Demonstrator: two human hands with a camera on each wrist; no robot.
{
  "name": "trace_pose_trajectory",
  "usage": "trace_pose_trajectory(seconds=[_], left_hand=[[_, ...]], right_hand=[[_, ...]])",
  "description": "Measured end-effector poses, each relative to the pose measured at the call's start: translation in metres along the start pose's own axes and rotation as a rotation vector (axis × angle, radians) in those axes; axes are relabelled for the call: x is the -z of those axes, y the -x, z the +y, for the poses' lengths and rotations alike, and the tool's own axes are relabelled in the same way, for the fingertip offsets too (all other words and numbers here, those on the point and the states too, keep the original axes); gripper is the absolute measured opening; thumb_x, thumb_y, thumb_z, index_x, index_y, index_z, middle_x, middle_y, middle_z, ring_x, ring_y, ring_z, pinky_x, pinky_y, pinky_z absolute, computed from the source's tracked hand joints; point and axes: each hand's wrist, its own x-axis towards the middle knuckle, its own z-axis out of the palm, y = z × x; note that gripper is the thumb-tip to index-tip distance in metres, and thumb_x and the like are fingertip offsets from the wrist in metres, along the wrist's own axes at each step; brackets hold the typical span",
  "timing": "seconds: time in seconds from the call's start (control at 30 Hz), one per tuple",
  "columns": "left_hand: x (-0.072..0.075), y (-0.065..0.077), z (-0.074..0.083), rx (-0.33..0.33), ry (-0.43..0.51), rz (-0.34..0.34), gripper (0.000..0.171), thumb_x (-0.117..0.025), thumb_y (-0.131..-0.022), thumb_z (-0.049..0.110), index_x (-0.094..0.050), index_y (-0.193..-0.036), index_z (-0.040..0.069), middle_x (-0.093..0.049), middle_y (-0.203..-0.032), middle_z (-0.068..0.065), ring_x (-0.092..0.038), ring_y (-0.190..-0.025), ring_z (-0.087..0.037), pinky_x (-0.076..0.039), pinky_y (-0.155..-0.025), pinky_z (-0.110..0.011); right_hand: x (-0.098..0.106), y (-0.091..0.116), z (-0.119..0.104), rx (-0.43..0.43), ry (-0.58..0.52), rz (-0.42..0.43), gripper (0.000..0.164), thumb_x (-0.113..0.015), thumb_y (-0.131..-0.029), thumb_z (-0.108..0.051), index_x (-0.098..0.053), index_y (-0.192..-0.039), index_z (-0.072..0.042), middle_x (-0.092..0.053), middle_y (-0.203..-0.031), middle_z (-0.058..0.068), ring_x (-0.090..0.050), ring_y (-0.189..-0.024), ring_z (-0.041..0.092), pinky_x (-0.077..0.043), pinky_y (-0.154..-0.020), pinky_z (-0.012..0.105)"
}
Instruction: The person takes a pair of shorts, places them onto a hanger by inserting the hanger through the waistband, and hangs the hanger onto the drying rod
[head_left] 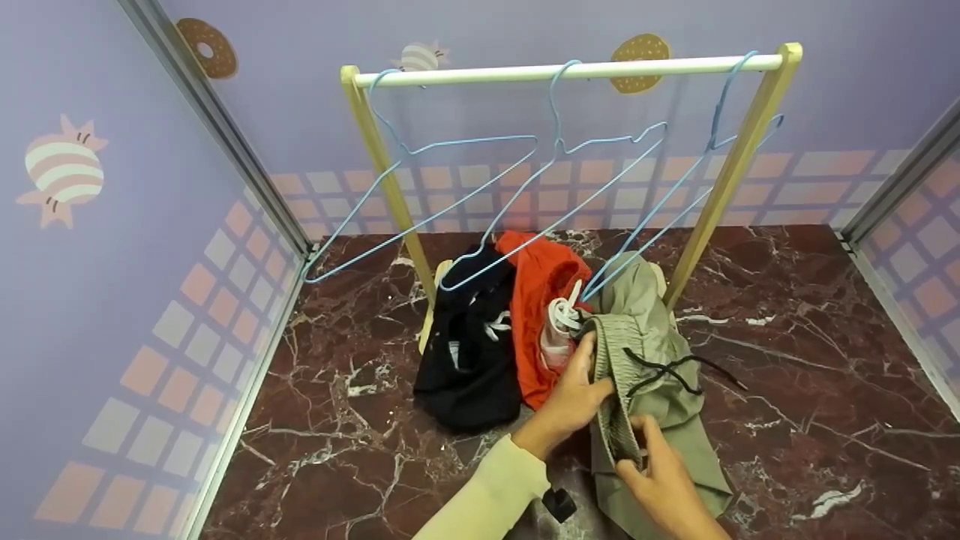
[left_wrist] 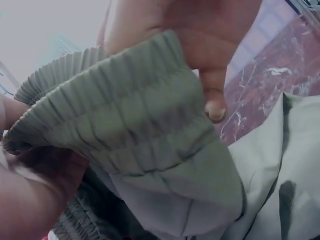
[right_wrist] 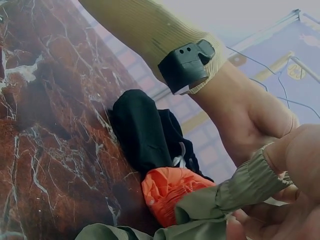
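Olive-green pants (head_left: 652, 375) with a gathered elastic waistband and a black drawstring (head_left: 664, 367) lie on the floor at the right of a row of clothes. My left hand (head_left: 570, 397) grips the waistband's left side, thumb toward its opening. Lower down, my right hand (head_left: 656, 469) pinches the near end of the same waistband. Between the hands the waist is held up and parted, as the ribbed waistband (left_wrist: 125, 105) shows close up in the left wrist view. In the right wrist view both hands meet around the green fabric (right_wrist: 250, 185).
Black clothing (head_left: 472, 360) and a red-orange garment (head_left: 536, 315) with white cord lie left of the pants. Above them, blue wire hangers (head_left: 559, 142) hang from a rack's white bar (head_left: 487, 75) on wooden posts. Patterned purple walls (head_left: 112, 247) enclose the dark red marbled floor (head_left: 337, 435).
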Motion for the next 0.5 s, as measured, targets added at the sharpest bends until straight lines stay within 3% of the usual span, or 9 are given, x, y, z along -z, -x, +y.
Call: trace_pose_trajectory(seconds=[0.17, 0.3, 0.43, 0.5], left_hand=[[0.0023, -0.0014, 0.0024, -0.011, 0.077, 0.075, 0.072, -0.043, -0.077, -0.010, -0.018, -0.142, 0.005, -0.046, -0.133, -0.019, -0.050, -0.112, -0.014, -0.043, -0.091, -0.024], [0.0042, -0.0039, 0.0034, -0.028, 0.097, 0.132, 0.065, -0.050, -0.077, -0.008, -0.028, -0.137, 0.003, -0.052, -0.126, -0.018, -0.054, -0.107, -0.013, -0.046, -0.087, -0.025], [0.0061, -0.0064, 0.0050, -0.051, 0.120, 0.197, 0.056, -0.063, -0.077, -0.004, -0.037, -0.127, 0.004, -0.062, -0.106, -0.014, -0.061, -0.089, -0.014, -0.050, -0.075, -0.026], [0.0067, -0.0068, 0.0070, -0.069, 0.108, 0.220, 0.061, -0.067, -0.076, -0.004, -0.036, -0.127, 0.008, -0.063, -0.096, -0.013, -0.062, -0.078, -0.013, -0.050, -0.068, -0.024]], right_hand=[[0.0011, 0.0003, 0.0001, -0.044, 0.013, 0.001, 0.038, -0.058, -0.075, 0.006, -0.046, -0.106, -0.013, -0.056, -0.087, 0.005, -0.050, -0.073, 0.009, -0.040, -0.061, 0.022], [0.0037, 0.0009, -0.0007, -0.036, 0.053, 0.037, 0.036, -0.058, -0.075, 0.005, -0.048, -0.104, -0.014, -0.056, -0.088, 0.002, -0.050, -0.074, 0.008, -0.040, -0.061, 0.022], [0.0075, 0.0055, -0.0042, 0.030, 0.133, 0.124, 0.033, -0.060, -0.075, 0.003, -0.050, -0.102, -0.015, -0.055, -0.083, -0.001, -0.047, -0.069, 0.005, -0.038, -0.060, 0.021], [0.0087, 0.0085, -0.0063, 0.115, 0.192, 0.214, 0.032, -0.061, -0.074, 0.003, -0.052, -0.100, -0.014, -0.054, -0.081, -0.002, -0.044, -0.067, 0.004, -0.037, -0.059, 0.022]])
